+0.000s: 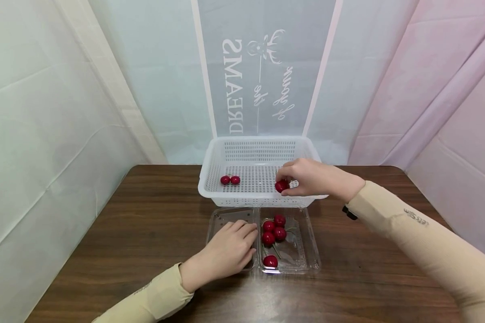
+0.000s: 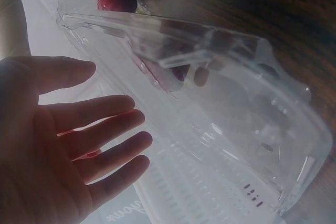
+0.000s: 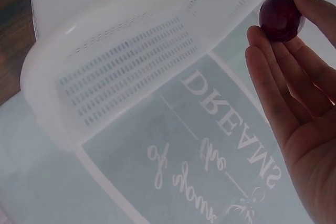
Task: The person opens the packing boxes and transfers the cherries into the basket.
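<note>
Head view: the wood tabletop (image 1: 157, 215) extends to the left and right of two containers, with pale curtains (image 1: 178, 67) beyond its rear and side edges. Visible count: eight red cherries, one basket, one clear container. The white perforated basket (image 1: 242, 195) stands at the rear edge and contains two cherries (image 1: 235, 180), side by side at left. The clear container (image 1: 295, 258) lies unfolded just in front; its right half contains five cherries (image 1: 280, 233), some with green stems. The right hand (image 1: 311, 177) pinches one cherry (image 1: 282, 186) between thumb and fingers over the basket's front right portion. The left hand (image 1: 228, 251), fingers extended and grasping nothing, is positioned over the container's left half.
</note>
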{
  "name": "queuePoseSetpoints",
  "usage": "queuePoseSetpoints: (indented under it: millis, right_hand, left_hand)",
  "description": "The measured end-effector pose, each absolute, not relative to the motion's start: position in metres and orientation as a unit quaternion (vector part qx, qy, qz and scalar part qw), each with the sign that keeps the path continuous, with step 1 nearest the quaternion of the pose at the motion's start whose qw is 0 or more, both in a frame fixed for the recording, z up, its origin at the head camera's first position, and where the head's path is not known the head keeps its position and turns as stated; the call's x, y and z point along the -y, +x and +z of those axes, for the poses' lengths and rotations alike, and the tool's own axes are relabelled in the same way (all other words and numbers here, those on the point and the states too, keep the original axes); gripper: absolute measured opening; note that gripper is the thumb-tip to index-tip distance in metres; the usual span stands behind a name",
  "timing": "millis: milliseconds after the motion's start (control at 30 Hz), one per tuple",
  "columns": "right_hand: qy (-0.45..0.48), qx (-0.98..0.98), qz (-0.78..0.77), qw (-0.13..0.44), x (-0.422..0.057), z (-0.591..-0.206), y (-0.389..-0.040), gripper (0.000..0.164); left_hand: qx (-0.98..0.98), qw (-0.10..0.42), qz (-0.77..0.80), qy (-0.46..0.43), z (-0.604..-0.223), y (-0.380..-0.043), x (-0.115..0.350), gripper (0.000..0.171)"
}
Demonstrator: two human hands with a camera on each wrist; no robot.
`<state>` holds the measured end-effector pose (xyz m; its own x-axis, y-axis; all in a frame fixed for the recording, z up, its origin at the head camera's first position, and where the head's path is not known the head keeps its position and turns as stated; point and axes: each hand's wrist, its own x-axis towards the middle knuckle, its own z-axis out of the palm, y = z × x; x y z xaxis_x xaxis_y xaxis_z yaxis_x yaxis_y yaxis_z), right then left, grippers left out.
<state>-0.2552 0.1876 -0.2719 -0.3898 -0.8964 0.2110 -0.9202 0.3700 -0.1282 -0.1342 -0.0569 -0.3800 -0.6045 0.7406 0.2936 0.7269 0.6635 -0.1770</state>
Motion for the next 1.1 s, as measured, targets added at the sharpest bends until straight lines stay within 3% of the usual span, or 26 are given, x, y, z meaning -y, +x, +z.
queuePoseSetpoints:
  millis: [1100]
  right_hand:
    - [0.517,0.852,0.080,0.004,-0.153,-0.264,-0.299,0.014]
  left_hand:
    - [0.895,0.172,0.028,-0.410,-0.375,-0.132,0.059,0.038]
